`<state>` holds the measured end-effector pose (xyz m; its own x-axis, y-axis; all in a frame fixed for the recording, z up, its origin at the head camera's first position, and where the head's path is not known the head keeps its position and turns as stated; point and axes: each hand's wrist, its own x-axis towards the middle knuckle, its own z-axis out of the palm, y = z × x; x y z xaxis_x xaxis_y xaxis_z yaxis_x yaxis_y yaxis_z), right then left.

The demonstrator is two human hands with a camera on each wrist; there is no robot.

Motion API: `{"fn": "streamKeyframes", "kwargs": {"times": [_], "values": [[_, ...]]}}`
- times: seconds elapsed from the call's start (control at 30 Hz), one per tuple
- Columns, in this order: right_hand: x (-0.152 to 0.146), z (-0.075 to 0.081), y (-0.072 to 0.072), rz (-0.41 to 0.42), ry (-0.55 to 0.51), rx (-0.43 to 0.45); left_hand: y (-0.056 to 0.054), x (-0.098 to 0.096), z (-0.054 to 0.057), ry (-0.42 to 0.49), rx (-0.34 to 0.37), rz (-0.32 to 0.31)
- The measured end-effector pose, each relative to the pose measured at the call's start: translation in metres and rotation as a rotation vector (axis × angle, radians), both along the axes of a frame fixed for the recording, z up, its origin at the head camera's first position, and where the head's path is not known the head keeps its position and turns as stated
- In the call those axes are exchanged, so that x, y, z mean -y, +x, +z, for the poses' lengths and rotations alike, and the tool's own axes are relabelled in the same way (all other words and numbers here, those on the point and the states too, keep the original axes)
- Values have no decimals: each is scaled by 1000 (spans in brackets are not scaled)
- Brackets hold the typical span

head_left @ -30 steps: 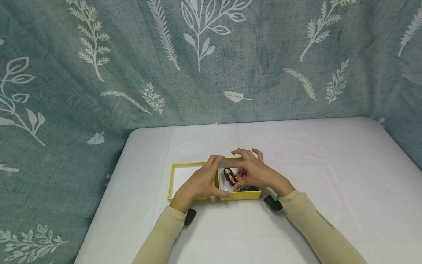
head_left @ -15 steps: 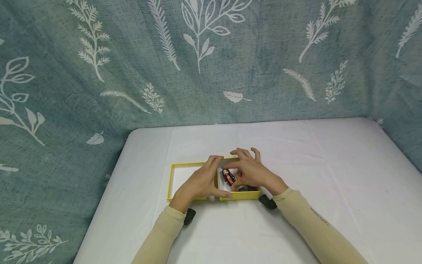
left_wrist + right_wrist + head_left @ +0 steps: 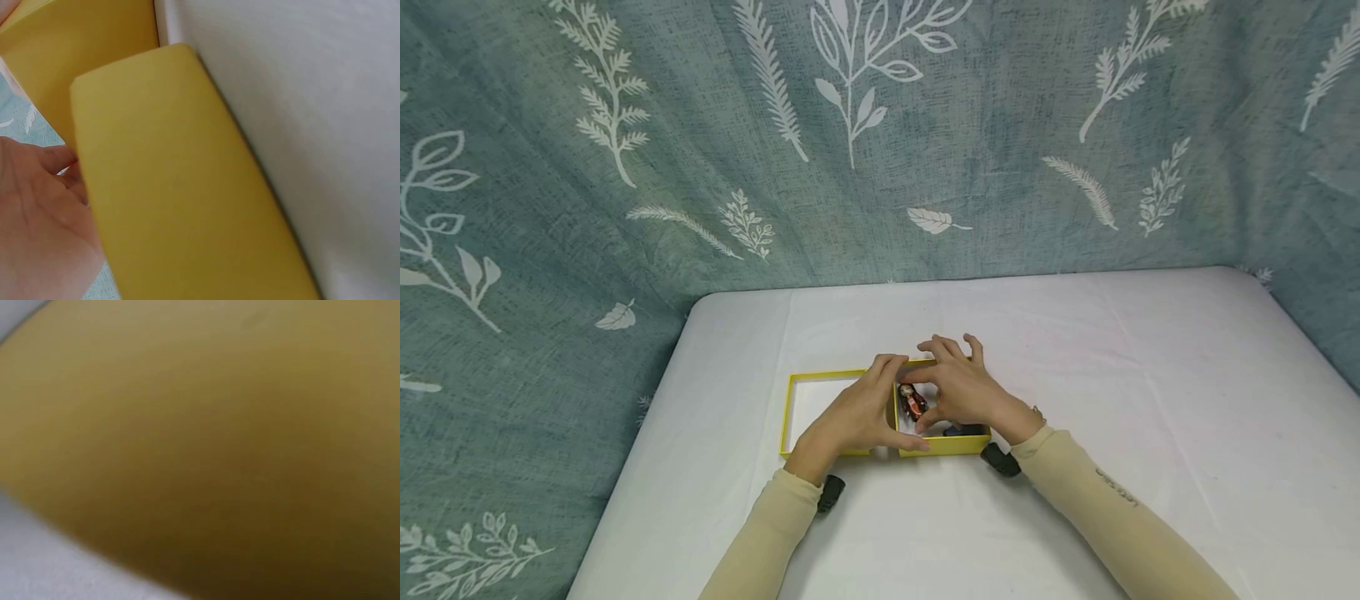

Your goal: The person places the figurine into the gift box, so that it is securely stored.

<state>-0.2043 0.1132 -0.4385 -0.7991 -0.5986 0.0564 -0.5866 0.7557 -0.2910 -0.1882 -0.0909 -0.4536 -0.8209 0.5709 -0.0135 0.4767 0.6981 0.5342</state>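
A small figurine (image 3: pixel 913 403) with dark hair and a red-and-black outfit lies in the left part of an open yellow box (image 3: pixel 946 446) with a white inside. My right hand (image 3: pixel 958 387) reaches over the box and holds the figurine by its ends, index finger at the head and thumb at the feet. With thumb at the front wall and fingers at the back, my left hand (image 3: pixel 857 412) grips the box's left side. The left wrist view shows my left palm (image 3: pixel 44 219) beside yellow walls. Yellow card, blurred, fills most of the right wrist view.
A shallow yellow-edged lid or tray (image 3: pixel 823 396), white inside, lies against the box's left side, partly under my left hand. A dark item (image 3: pixel 966 430) sits in the box's front right. White cloth (image 3: pixel 1075 350) covers the table; a patterned green curtain (image 3: pixel 1000 125) hangs behind.
My right hand has shifted left inside the box, and the figurine has moved left with it toward the left wall. A pink item seen earlier is now hidden. My left hand stays put.
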Motion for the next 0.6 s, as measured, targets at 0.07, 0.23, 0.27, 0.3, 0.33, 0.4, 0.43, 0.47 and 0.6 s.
{"fn": "streamKeyframes", "kwargs": {"times": [0.07,0.23,0.27,0.3,0.33,0.4,0.43,0.47,0.6], "values": [[1,0,0,-3,7,-2,0,0,0,-5,-3,-2],[3,-3,0,-34,25,-15,0,-1,-1,-7,-10,-7],[4,-3,0,-43,27,-18,0,-1,-1,-6,-11,-7],[4,-3,0,-50,30,-25,0,-1,-1,-6,-12,-7],[5,-4,0,-56,33,-30,0,-1,-1,-5,-12,-6],[6,-4,1,-65,36,-31,0,-1,-1,-6,-13,-7],[6,-5,1,-69,36,-29,0,-2,-1,-7,-14,-7],[6,-5,1,-69,40,-36,0,-2,-1,-9,-14,-6],[6,-6,1,-69,51,-49,0,-2,-1,-13,-18,-7]]}}
